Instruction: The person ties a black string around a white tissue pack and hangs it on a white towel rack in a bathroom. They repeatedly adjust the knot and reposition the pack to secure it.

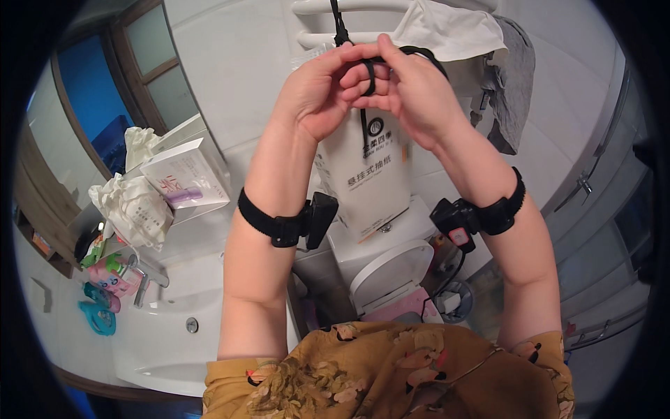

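Observation:
My left hand (320,91) and my right hand (425,94) meet up high, at a black cord (371,78). A loop of the cord crosses in front of my curled fingers, and both hands hold it; the exact grip is partly hidden. Above them, a knotted part of the cord (340,29) hangs from a white towel rail (356,39). Just behind and below my hands is a white pack of hanging paper tissues (371,194), printed with dark writing. A straight end of the cord runs down its front. My hands cover the pack's top.
Below the pack stands a toilet with its lid (392,267) raised. To the left is a white washbasin (172,335) with a tap (152,280). A white box (191,175) and a crumpled bag (133,209) sit on a shelf. White cloth (450,31) and grey cloth (510,84) hang right.

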Action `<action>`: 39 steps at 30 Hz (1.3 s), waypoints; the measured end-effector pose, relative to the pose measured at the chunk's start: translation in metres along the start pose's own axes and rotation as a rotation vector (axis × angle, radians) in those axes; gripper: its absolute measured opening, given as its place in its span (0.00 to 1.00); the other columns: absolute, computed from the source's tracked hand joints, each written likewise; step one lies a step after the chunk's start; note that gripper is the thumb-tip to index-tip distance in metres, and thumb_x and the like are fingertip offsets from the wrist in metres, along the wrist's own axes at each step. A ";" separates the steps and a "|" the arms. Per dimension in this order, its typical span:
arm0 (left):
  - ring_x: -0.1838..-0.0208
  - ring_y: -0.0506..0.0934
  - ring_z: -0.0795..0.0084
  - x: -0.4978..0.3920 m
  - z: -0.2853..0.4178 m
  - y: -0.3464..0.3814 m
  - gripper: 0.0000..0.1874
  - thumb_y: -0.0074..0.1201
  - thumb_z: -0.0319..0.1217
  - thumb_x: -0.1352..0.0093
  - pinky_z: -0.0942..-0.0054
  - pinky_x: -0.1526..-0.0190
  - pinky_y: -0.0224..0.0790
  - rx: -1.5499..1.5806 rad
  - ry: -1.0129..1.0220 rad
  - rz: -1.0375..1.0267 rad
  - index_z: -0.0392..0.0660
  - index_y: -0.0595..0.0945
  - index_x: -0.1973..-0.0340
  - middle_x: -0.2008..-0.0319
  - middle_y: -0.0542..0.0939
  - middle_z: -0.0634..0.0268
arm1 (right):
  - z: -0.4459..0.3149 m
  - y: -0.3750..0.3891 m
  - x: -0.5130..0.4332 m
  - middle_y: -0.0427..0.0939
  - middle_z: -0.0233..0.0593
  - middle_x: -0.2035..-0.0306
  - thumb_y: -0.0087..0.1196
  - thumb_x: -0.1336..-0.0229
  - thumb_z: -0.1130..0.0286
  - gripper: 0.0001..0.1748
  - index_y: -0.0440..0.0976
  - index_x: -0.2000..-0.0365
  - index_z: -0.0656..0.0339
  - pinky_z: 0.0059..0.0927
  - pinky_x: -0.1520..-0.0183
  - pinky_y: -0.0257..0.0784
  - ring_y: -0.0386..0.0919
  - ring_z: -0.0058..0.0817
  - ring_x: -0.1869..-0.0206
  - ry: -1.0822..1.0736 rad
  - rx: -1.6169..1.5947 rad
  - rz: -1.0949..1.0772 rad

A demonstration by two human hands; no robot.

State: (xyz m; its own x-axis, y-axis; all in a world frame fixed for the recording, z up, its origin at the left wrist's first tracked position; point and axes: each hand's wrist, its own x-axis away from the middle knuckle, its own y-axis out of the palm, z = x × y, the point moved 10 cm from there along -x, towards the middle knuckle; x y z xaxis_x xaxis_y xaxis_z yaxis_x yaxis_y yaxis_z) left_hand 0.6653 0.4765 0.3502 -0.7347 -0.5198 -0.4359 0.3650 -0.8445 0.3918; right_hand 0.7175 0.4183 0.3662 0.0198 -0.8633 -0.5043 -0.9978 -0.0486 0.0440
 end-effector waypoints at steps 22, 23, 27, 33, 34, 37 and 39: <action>0.78 0.62 0.77 0.029 0.069 0.029 0.11 0.43 0.33 0.25 0.75 0.72 0.58 -1.507 0.369 0.284 0.39 0.77 0.63 0.82 0.66 0.69 | -0.109 0.019 -0.154 0.72 0.40 0.78 0.37 0.29 0.49 0.27 0.72 0.69 0.65 0.38 0.66 0.67 0.70 0.33 0.73 -0.289 0.944 0.024; 0.78 0.64 0.75 0.029 0.069 0.031 0.11 0.43 0.32 0.25 0.73 0.71 0.59 -1.580 0.394 0.289 0.38 0.76 0.63 0.82 0.67 0.66 | -0.105 0.013 -0.163 0.72 0.39 0.78 0.37 0.29 0.50 0.27 0.72 0.69 0.65 0.38 0.66 0.67 0.70 0.33 0.74 -0.217 0.873 0.051; 0.70 0.74 0.46 0.034 0.072 0.033 0.10 0.43 0.31 0.26 0.59 0.65 0.67 -1.712 0.458 0.315 0.36 0.74 0.64 0.75 0.76 0.48 | -0.090 -0.001 -0.181 0.73 0.39 0.78 0.37 0.29 0.50 0.27 0.72 0.69 0.64 0.38 0.66 0.68 0.71 0.33 0.74 -0.044 0.707 0.089; 0.67 0.73 0.40 0.040 0.078 0.026 0.08 0.45 0.30 0.26 0.55 0.65 0.65 -1.803 0.441 0.341 0.37 0.72 0.64 0.74 0.75 0.43 | -0.074 -0.021 -0.191 0.73 0.38 0.78 0.37 0.30 0.50 0.26 0.73 0.69 0.63 0.37 0.66 0.69 0.71 0.34 0.75 0.094 0.567 0.159; 0.67 0.73 0.40 0.046 0.081 0.024 0.08 0.45 0.30 0.27 0.55 0.65 0.65 -1.797 0.472 0.351 0.37 0.72 0.64 0.74 0.75 0.44 | -0.074 -0.024 -0.192 0.73 0.38 0.78 0.37 0.30 0.51 0.26 0.73 0.69 0.63 0.37 0.66 0.69 0.71 0.34 0.75 0.104 0.564 0.168; 0.68 0.74 0.41 0.054 0.067 0.007 0.07 0.45 0.30 0.27 0.55 0.67 0.65 -1.804 0.331 0.345 0.38 0.72 0.63 0.73 0.75 0.44 | -0.084 -0.032 -0.190 0.74 0.37 0.78 0.37 0.30 0.51 0.25 0.73 0.69 0.62 0.37 0.66 0.69 0.71 0.34 0.76 0.102 0.594 0.197; 0.68 0.75 0.42 0.056 0.062 0.001 0.06 0.45 0.29 0.27 0.57 0.67 0.65 -1.820 0.312 0.369 0.40 0.74 0.63 0.74 0.76 0.45 | -0.099 -0.032 -0.182 0.74 0.37 0.78 0.37 0.30 0.51 0.25 0.73 0.69 0.62 0.37 0.67 0.70 0.71 0.34 0.76 0.057 0.661 0.197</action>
State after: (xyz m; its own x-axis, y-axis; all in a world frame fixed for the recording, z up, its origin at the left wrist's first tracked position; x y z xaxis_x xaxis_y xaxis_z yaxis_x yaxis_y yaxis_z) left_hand 0.5895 0.4548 0.3761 -0.4479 -0.5078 -0.7359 0.6937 0.3219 -0.6443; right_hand 0.7523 0.5274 0.5418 -0.1802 -0.8505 -0.4942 -0.8114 0.4125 -0.4140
